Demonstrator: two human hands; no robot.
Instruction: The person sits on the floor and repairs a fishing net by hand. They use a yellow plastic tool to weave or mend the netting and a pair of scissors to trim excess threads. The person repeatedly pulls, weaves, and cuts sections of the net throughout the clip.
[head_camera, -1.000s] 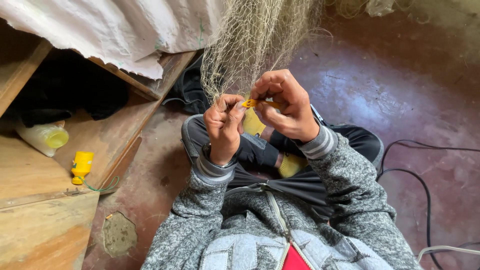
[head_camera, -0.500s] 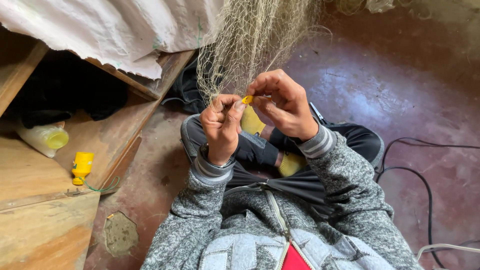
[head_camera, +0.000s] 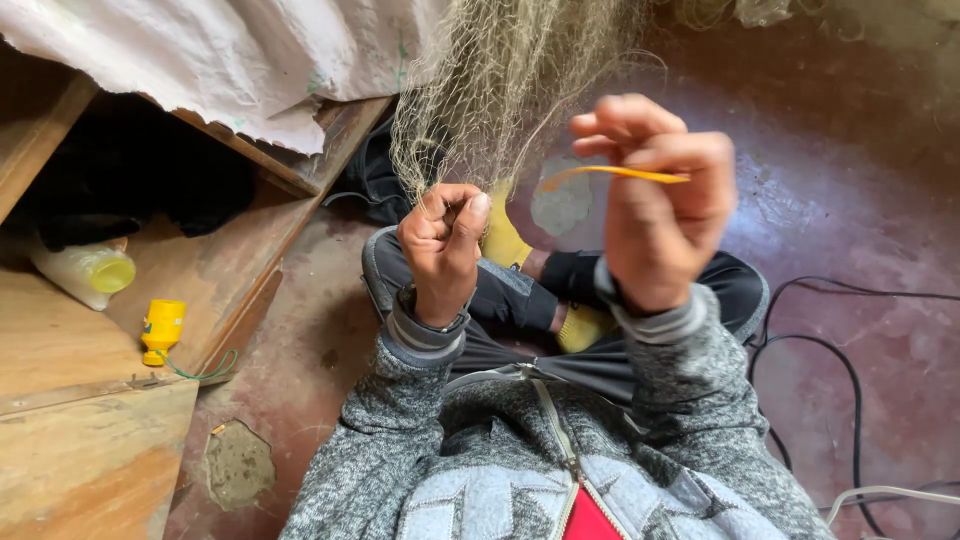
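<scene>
A seated person in a grey knitted zip jacket looks down at their own two hands, raised above crossed legs over a dark reddish floor (head_camera: 860, 150). The left hand (head_camera: 443, 245) is closed in a fist, pinching a gathered bunch of fine, pale greenish fishing net (head_camera: 500, 80) that hangs down from above and spreads wider toward the top of the view. The right hand (head_camera: 655, 195) is held higher and well apart from the left, fingers curled shut around a thin, flat yellow netting needle (head_camera: 610, 173). The needle's long axis runs nearly level, left to right; its free end points left toward the net, dipping slightly, while the other end is gripped at the fingers. To the left, a low wooden platform (head_camera: 90, 440) carries a small yellow plastic spool (head_camera: 163, 328) with green cord trailing from it, and a pale plastic bottle (head_camera: 85, 272) lying on its side. White cloth (head_camera: 230, 50) drapes over the platform's far edge. Black cables (head_camera: 850, 370) lie on the floor to the right.
</scene>
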